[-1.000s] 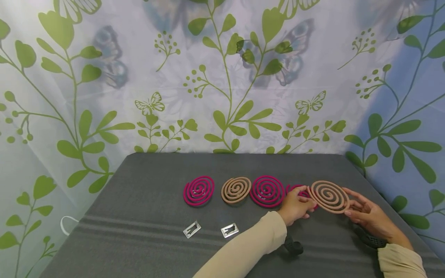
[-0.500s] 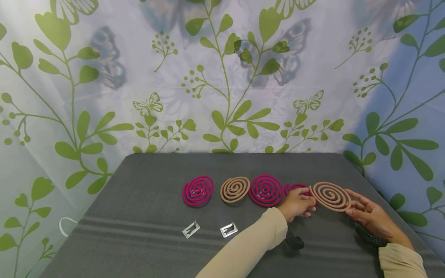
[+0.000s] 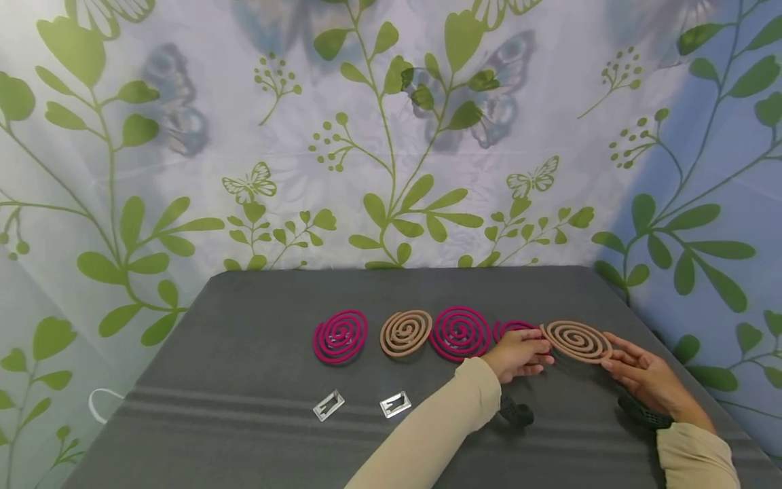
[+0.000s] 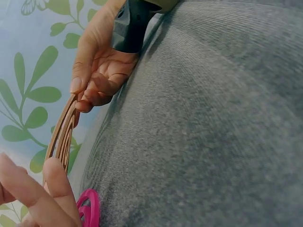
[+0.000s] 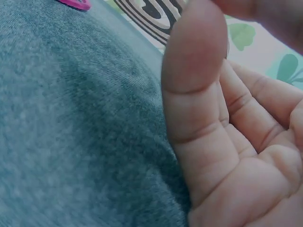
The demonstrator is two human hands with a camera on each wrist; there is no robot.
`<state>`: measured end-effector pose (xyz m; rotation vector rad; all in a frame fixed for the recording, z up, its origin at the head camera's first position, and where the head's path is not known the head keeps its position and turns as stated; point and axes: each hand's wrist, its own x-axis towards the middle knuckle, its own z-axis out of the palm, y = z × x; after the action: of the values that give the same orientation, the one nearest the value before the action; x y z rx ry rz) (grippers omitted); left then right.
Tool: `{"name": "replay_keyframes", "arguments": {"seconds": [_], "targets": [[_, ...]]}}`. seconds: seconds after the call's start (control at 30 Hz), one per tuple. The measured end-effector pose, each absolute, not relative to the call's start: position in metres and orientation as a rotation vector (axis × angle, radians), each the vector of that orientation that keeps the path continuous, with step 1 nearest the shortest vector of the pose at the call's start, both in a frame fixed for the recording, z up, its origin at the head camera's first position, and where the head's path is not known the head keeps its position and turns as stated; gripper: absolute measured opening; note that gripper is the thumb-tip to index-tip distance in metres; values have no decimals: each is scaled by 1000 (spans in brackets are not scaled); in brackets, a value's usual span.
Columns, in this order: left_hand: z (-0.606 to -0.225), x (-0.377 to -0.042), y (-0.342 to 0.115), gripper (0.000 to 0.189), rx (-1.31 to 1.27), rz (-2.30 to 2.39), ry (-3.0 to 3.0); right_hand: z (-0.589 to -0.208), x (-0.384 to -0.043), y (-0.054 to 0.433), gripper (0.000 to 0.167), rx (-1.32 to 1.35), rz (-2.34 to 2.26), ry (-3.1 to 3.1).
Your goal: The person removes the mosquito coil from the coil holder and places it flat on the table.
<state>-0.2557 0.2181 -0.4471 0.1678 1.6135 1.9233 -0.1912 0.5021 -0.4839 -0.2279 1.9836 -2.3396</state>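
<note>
In the head view I see the right hand [image 3: 647, 380] pinching the tan coil [image 3: 575, 341] just to its left; the left hand [image 3: 519, 354] pinches the opposite rim, partly covering a pink coil [image 3: 516, 324] on the bench [image 3: 256, 339]. The left wrist view shows me the tan coil edge-on between both hands. In the right wrist view, the right hand blocks my sight of its contact.

Leaf-printed cloth [image 3: 293, 146] hangs behind a grey-covered table [image 3: 232, 339].

Two stands [image 3: 399, 411] lie before the two leftmost coils [image 3: 406, 333].
</note>
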Motion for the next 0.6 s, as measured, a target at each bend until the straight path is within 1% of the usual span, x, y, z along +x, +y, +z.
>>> {"name": "replay_keyframes", "arguments": {"seconds": [0.13, 0.47, 0.6], "targets": [[-447, -258, 221, 38, 158, 1909, 1581, -481, -189, 501, 61, -168, -2339, 2055], [-448, -263, 227, 45, 166, 1863, 1533, -482, -186, 497, 57, 36, -2298, 2189], [-449, -265, 229, 45, 155, 1863, 1509, -481, -186, 496, 57, 42, -2302, 2209]]}}
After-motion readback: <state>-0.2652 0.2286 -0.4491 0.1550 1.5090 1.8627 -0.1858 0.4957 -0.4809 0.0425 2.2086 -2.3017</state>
